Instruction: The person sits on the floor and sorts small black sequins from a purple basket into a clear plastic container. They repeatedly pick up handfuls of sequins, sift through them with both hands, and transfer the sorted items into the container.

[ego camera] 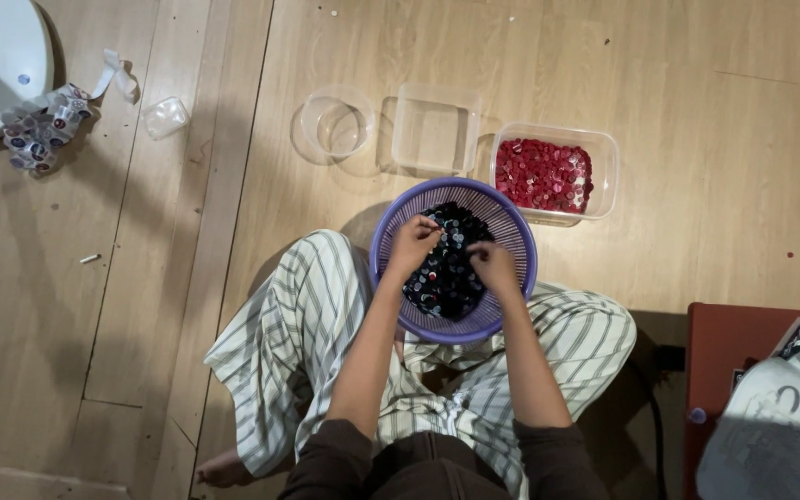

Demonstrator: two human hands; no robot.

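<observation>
Together both hands, left hand (411,243) and right hand (493,263), pinch dark caps (444,278) in the upright round purple basket (511,222).

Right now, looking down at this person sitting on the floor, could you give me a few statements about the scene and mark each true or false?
1. Both hands are inside the purple basket. True: the left hand and right hand are over the dark caps in it.
2. The rectangular tub beyond the basket holds red caps. True.
3. The round clear container is full of blue caps. False: it looks empty.
4. The person wears plain black trousers. False: the trousers are light with dark stripes.
5. The square clear container stands between the round one and the tub of red caps. True.
</observation>
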